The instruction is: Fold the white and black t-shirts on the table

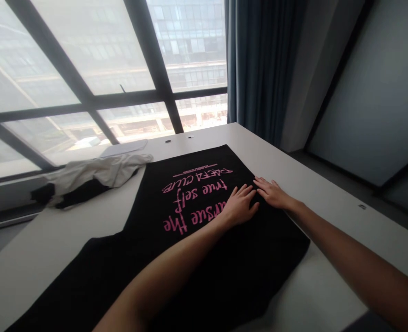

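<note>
Far left, 1 white-and-black garment (98, 173) lies bunched on the tabletop (89, 221), untouched, not laid out; a flat pale item (126, 147) just behind it, can't tell what. Centre: black shirt (144, 244), face up on the tabletop, no folds seen in it. Judged from that, spreading looks mostly done: far end flat, side edges fairly straight, pink lettering (181, 226) lies smooth. Maybe left: evening out the right edge, where the 2 hands are, and the near part, which is dark and cut off by the frame, so can't confirm it's flat. Lettering reads upside down from the wearer's side, so the hem end points at the window (197, 46) and the neck end presumably toward the wearer; neckline not visible. Long axis runs from the wearer away to the window, about lengthwise; a sleeve-like flare goes off to the lower left, another corner juts right. Left hand (240, 205) lies palm down on the shirt right of the lettering, fingers extended, nothing gripped. Right hand (271, 192) just beside it, fingers stretched flat over the shirt's right edge, no visible grip; can't tell if the fingertips pinch any cloth.
</note>
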Available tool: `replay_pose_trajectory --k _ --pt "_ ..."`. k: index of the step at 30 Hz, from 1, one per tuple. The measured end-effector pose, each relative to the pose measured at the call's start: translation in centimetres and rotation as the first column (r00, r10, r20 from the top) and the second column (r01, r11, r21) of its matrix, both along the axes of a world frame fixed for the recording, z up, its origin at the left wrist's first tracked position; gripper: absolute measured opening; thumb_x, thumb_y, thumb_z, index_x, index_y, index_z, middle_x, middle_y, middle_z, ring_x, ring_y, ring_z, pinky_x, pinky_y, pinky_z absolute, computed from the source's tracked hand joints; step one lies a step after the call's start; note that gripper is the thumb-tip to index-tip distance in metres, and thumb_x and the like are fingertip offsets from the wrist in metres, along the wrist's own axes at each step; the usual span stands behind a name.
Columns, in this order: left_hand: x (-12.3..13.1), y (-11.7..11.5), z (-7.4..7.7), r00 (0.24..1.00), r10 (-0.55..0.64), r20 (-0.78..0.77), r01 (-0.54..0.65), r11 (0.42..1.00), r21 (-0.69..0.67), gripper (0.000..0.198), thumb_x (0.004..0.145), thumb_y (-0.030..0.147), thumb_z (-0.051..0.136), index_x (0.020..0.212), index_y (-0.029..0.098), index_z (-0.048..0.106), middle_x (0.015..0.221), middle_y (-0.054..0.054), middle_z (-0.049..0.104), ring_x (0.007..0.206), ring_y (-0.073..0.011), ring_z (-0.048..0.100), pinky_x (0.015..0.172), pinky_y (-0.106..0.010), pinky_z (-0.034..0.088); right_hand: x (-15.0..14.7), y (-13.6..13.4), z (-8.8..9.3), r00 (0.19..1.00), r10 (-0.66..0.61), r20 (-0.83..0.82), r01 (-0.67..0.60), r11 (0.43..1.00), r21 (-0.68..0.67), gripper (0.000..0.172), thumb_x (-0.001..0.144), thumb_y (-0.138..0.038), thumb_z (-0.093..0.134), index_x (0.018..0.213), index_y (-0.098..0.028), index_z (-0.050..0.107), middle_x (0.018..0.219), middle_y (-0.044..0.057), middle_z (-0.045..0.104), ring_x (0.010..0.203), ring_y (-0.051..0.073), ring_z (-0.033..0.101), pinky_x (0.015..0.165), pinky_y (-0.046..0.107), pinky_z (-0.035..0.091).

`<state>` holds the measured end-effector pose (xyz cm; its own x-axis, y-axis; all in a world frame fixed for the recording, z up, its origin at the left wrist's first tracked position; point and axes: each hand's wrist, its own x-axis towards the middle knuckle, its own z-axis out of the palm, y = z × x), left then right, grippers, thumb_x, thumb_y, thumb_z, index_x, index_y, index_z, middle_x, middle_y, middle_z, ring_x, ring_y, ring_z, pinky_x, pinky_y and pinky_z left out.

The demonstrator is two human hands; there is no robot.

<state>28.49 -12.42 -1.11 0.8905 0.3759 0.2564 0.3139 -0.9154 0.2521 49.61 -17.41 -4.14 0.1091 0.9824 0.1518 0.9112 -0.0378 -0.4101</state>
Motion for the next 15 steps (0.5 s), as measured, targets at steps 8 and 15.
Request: replay_pose_trajectory --k 8,15 --pt "-0.4 -0.6 -0.4 0.994 0.061 -0.092 -0.056 0.996 0.063 0.075 0.099 0.064 0.034 0.157 0.017 0.029 0.166 -0.012 0.021 0.153 -0.0324 0.012 0.121 -0.06 0.014 2.2 0.8 -3.5 0.998 -0.006 -0.059 0.015 0.989 0.146 0.051 0.095 -0.044 0.046 0.146 -0.047 0.046 0.157 -0.003 0.043 0.147 0.033 0.033 0.121 0.065 0.012" --pt "-0.6 -0.4 -0.4 0.987 0.071 -0.147 -0.065 0.997 0.043 0.076 0.098 0.069 0.029 0.158 0.021 0.028 0.165 -0.01 0.023 0.153 -0.0314 0.013 0.12 -0.06 0.016 0.3 -0.2 -1.0 0.991 -0.029 0.134 0.031 1.0 -0.007 0.058 0.1 -0.044 0.029 0.153 -0.023 0.039 0.162 0.008 0.033 0.149 0.032 0.029 0.12 0.063 0.018"
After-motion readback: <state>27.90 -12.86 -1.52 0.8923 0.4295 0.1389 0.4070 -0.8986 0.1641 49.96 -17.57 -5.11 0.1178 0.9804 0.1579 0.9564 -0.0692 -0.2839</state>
